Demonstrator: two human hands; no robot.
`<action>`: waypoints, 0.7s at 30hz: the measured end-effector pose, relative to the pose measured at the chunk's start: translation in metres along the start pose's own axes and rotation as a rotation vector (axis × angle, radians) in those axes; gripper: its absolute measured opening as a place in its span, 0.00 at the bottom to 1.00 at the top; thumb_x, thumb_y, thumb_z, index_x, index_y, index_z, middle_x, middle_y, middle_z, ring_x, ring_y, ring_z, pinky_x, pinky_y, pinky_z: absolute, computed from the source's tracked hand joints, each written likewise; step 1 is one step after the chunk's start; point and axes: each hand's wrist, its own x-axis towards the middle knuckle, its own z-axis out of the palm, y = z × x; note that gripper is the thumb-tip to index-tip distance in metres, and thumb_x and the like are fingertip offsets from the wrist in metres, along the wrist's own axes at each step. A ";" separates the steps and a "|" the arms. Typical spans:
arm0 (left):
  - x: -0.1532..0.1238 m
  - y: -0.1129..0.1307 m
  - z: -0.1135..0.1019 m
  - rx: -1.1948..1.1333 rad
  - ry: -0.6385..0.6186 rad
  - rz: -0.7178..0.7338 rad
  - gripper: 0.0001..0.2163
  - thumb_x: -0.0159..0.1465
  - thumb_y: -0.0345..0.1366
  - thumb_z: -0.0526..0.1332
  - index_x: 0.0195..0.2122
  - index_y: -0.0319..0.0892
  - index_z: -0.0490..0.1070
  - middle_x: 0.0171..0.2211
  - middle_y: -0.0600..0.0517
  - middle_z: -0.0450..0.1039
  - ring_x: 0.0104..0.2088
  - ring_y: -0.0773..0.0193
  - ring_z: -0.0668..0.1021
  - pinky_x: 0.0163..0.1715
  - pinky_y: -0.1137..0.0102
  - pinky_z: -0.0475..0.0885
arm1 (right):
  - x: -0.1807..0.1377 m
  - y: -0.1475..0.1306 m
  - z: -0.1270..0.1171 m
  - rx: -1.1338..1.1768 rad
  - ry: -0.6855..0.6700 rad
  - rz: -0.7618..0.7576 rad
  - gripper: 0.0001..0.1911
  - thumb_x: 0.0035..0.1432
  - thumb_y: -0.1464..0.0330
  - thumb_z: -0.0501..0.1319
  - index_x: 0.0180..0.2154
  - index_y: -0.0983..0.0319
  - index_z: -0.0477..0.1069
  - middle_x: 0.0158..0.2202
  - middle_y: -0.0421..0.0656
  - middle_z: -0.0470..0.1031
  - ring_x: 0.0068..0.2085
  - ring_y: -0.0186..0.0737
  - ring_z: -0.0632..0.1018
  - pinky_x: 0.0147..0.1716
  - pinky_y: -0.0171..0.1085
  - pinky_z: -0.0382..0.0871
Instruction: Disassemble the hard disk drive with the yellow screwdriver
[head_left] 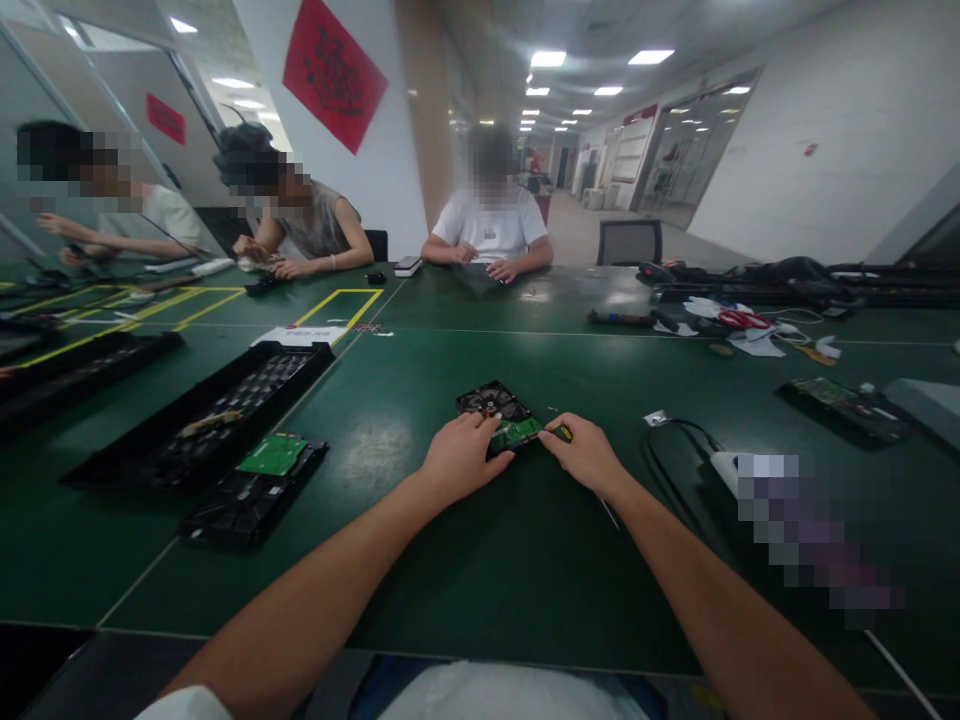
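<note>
A black hard drive with a green circuit board lies on the table in front of me. My left hand is closed over its left side, thumb along the near edge. My right hand is at the board's right end, its thumb and forefinger pinched there. Tucked in that hand is a screwdriver with a yellow-and-black handle. What seems to be its thin shaft shows below the wrist, pointing back towards me. Whether the right fingertips also hold a small part cannot be made out.
To the left lies another drive with a green board, beside a long black tray of parts. On the right are a cable, a white power strip, a circuit board unit and red scissors. Three people sit across the table.
</note>
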 end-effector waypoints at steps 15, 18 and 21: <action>0.001 0.004 -0.004 -0.012 0.006 -0.035 0.22 0.69 0.54 0.55 0.48 0.40 0.75 0.44 0.41 0.78 0.48 0.48 0.79 0.46 0.58 0.73 | 0.001 0.000 0.001 0.043 -0.021 -0.003 0.18 0.63 0.57 0.62 0.48 0.60 0.78 0.26 0.40 0.76 0.27 0.40 0.76 0.30 0.37 0.67; 0.001 0.003 -0.002 -0.003 0.017 -0.034 0.21 0.69 0.54 0.56 0.47 0.40 0.75 0.44 0.41 0.78 0.48 0.48 0.78 0.47 0.58 0.73 | 0.002 0.001 0.002 0.019 -0.021 -0.021 0.18 0.64 0.57 0.61 0.49 0.60 0.79 0.26 0.40 0.76 0.27 0.40 0.77 0.31 0.37 0.67; 0.001 0.003 0.000 -0.005 0.033 -0.032 0.21 0.68 0.53 0.57 0.48 0.40 0.76 0.44 0.40 0.77 0.49 0.47 0.77 0.50 0.57 0.72 | 0.003 0.003 0.003 -0.010 -0.009 -0.038 0.18 0.64 0.57 0.61 0.49 0.60 0.79 0.27 0.40 0.77 0.28 0.40 0.78 0.32 0.37 0.66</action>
